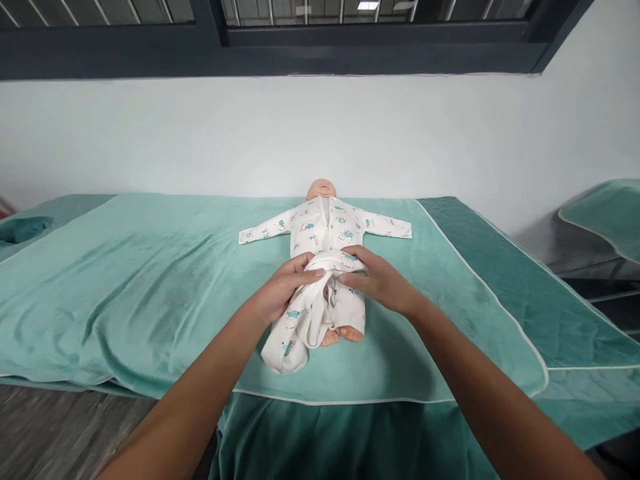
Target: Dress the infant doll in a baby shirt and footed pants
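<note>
A baby doll [321, 188] lies on its back, arms spread, in a white long-sleeved top [325, 227] with a teal print. Around its hips and legs are matching white pants [350, 307], bunched at the waist. My left hand [285, 283] pinches the left side of the waistband, thumb on top. On the other side, my right hand [375, 277] grips the waistband between thumb and fingers. One pant leg [287, 343] lies loose and crumpled to the left. The doll's feet [350, 333] show at the lower edge of the cloth; its legs are mostly hidden.
Beneath the doll spreads a light teal blanket [165, 287] with a pale edge, wrinkled on the left. Darker green cloth [540, 300] covers the surface to the right. A white wall [270, 133] rises behind, below a dark barred window frame [350, 50]. Another green-covered piece [605, 213] stands at right.
</note>
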`<state>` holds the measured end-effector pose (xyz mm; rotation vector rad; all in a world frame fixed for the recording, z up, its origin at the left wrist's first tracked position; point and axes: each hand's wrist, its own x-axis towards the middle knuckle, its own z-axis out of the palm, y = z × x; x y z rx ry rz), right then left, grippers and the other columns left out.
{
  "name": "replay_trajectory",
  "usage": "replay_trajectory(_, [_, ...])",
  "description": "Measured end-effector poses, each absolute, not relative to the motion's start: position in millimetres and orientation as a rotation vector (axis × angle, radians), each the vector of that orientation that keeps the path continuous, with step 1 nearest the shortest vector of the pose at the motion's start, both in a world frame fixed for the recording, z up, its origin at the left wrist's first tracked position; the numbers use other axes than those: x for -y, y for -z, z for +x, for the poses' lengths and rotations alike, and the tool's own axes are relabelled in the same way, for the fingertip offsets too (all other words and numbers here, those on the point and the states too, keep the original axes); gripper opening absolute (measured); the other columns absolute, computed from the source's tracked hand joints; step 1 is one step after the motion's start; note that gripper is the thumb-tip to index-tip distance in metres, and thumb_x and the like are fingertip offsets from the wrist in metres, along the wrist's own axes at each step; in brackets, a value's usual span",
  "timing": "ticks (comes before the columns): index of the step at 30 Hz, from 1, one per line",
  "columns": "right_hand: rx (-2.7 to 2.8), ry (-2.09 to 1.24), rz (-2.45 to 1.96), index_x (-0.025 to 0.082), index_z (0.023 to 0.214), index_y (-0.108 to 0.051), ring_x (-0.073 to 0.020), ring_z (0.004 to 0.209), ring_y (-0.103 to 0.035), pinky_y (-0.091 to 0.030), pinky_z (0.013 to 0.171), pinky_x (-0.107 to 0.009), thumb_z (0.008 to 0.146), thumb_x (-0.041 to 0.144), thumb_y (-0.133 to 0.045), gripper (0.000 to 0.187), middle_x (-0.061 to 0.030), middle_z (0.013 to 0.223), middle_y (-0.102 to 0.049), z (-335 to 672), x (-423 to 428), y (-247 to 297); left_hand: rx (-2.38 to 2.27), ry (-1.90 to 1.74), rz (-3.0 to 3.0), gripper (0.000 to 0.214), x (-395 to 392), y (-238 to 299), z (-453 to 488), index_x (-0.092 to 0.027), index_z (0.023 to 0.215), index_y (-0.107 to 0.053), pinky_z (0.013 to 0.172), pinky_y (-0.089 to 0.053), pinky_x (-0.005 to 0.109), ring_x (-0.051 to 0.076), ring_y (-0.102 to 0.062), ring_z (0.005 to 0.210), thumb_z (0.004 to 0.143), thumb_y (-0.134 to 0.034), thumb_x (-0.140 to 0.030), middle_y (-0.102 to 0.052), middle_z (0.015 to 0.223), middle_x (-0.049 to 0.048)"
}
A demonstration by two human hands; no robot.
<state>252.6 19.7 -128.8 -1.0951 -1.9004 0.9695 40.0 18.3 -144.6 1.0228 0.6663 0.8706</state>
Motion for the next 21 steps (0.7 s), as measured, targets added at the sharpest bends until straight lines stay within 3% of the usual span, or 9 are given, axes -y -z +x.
replay_trajectory(7, [1.909,-1.307,-1.144,0.017,0.080,-0.068,-0.0144,0.069,-0.055,-0.041,0.062,-0.027,0.076,0.051,-0.072,0.034,0.0008,0.074,-0.062,233.1,-25.8,83.9,-0.756,-1.013,1.278,0.031,-14.9,128.6,51.0,-0.018,0.082,-0.053,0.056,-0.036,0.019,0.007,-0.047,0.061,0.077,-0.077,-0.037,-0.051,0.072,-0.0059])
replay_trajectory(12, [1.837,-1.422,-1.140,0.016,0.083,-0.069,-0.0129,0.065,-0.056,-0.041,0.059,-0.025,0.069,0.043,-0.078,0.031,0.0002,0.074,-0.064,240.8,-26.8,84.2,-0.727,-0.673,1.275,0.035,-26.9,128.4,29.0,-0.015,0.087,-0.061,0.063,-0.042,0.022,0.011,-0.057,0.072,0.076,-0.078,-0.043,-0.061,0.084,0.0017])
replay_trajectory(21, [1.800,-1.530,-1.147,0.017,0.078,-0.063,-0.0115,0.059,-0.054,-0.038,0.055,-0.024,0.068,0.037,-0.080,0.028,0.0023,0.064,-0.062,240.2,-27.4,94.5,-0.652,-0.917,1.039,0.036,-30.8,132.6,35.2,-0.017,0.071,-0.052,0.054,-0.040,0.021,0.008,-0.050,0.056,0.072,-0.081,-0.037,-0.054,0.064,-0.0040])
